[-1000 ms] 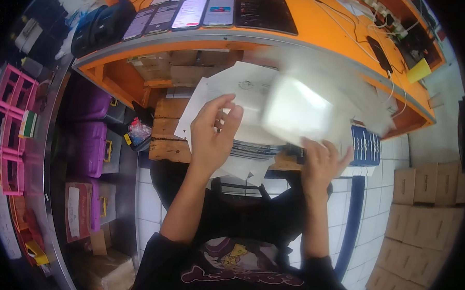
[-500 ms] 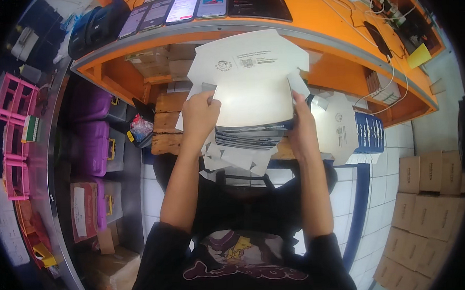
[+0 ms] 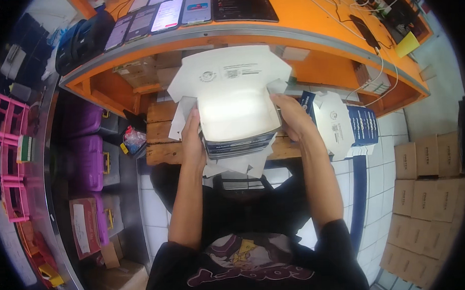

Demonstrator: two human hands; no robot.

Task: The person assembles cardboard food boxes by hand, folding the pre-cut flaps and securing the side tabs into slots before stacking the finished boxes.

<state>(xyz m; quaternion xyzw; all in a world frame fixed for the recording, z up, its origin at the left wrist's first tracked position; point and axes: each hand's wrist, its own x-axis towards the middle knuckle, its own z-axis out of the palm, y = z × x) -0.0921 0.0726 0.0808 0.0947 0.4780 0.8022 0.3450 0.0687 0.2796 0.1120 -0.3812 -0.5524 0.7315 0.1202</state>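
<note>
Moved: white carton (image 3: 234, 111) lowered to frame centre, flap up | left hand (image 3: 192, 141), right hand (image 3: 292, 116): fingers clasp carton sides above flat stack (image 3: 233, 160) | tip: squeeze walls evenly, corners square.

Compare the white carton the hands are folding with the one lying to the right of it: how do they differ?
The carton in hand is held on both sides by the left hand and right hand; the loose carton lies untouched. The held one shows mostly white card with its lid flap raised; the loose one shows a dark blue printed panel. Both are white card.

White box (image 3: 234, 109) smooth matt cardboard; pallet (image 3: 162, 148) rough wood; desk (image 3: 310, 17) glossy orange.
</note>
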